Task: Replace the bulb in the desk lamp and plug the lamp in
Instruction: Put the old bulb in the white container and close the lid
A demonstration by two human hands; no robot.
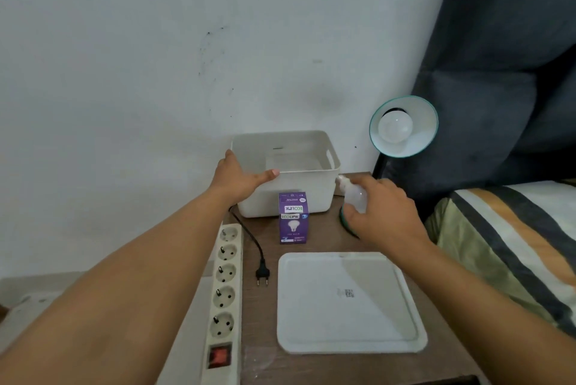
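head view: one bulb point(395, 129) sits in the lamp shade point(420, 135); the right hand point(385, 213) clasps a second bulb point(353, 194), right of the white bin point(299, 194), old or new unclear. the plug point(261, 274) lies loose beside the power strip point(225, 291), so plugging remains. left hand point(238, 180) holds the bin's near-left corner; bulb box point(293, 217), lid point(349, 303) nearby.

Purple bulb box point(293, 218), teal-rimmed lamp shade point(404, 126), red power-strip switch point(220, 356), striped bedding point(511, 247).

Teal-rimmed desk lamp point(417, 122) holds a round white bulb point(395, 128); the right hand point(386, 213) grips a second frosted bulb point(355, 197); the black two-pin plug point(262, 275) lies unplugged.
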